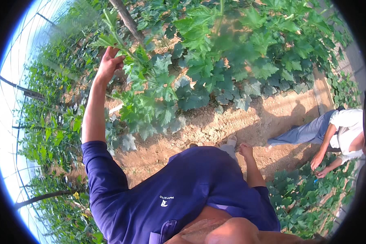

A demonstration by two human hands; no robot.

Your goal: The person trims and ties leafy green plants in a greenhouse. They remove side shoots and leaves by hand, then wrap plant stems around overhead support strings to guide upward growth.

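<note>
My left hand [110, 63] is raised at the upper left, against the stem of a green leafy shoot [129, 53]. Its index finger passes behind the stem and leaves. The thumb lies close below, and whether the fingers grip the stem is unclear. Broad lobed leaves [192, 94] of vine plants spread to the right of this hand. Low beside my body, my right hand [246, 150] is curled with nothing visible in it. Bare, cracked soil [219, 125] lies beyond it, and a foot in a light sandal [231, 140] shows just above it.
A co-worker [347, 131] in a white top bends over low plants [289, 189] at the right, both hands among the leaves. A wooden post [128, 21] leans behind my left hand. More vines [48, 143] and a greenhouse frame [13, 126] line the left.
</note>
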